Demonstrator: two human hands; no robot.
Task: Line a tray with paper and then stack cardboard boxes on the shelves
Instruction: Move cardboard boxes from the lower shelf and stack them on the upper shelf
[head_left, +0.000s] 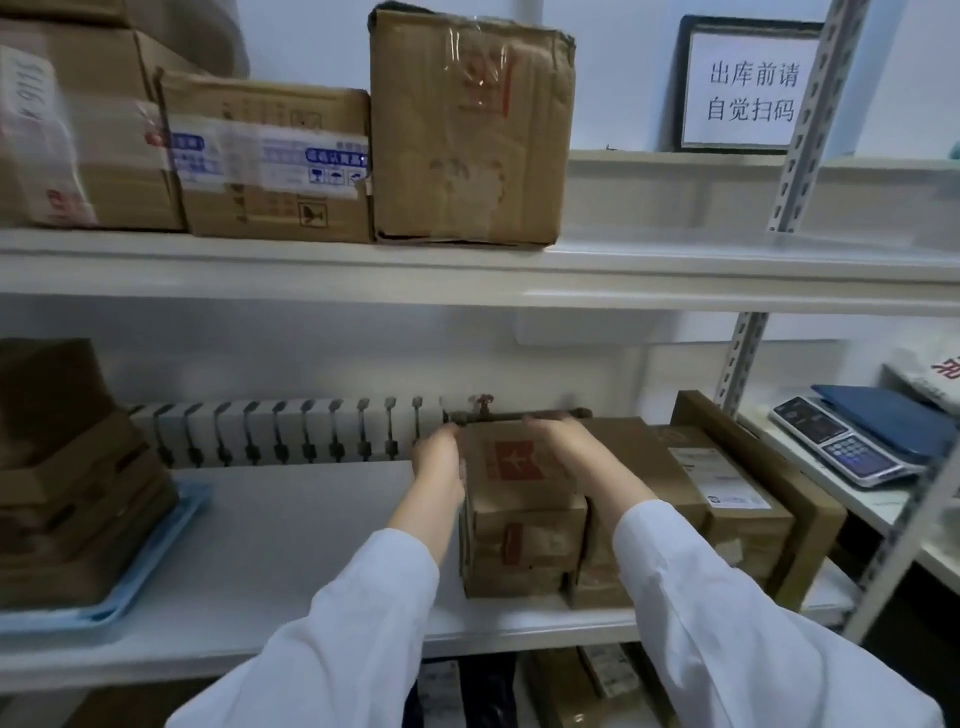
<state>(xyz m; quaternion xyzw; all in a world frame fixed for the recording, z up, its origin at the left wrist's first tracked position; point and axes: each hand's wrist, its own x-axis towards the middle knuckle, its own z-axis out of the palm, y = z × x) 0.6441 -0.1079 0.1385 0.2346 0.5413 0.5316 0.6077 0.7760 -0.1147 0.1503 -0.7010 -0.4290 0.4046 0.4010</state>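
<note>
Cardboard box (511, 460) sits on the stack (524, 543), held by left grip (439, 467) and right grip (569, 449). More boxes (72, 519) wait on the tray (119, 603).

On the upper shelf (467, 270) in front of you, three cardboard boxes stand side by side, touching: a wide box (78, 130) at the left, a taped box (275, 161) in the middle and a tall box (470, 130) at the right. On the middle shelf (291, 535) you have a blue tray (104, 605) at the left end. It sits well apart from a stack of small boxes (519, 525) right of centre, which touches the larger boxes (727, 499) further right.
</note>
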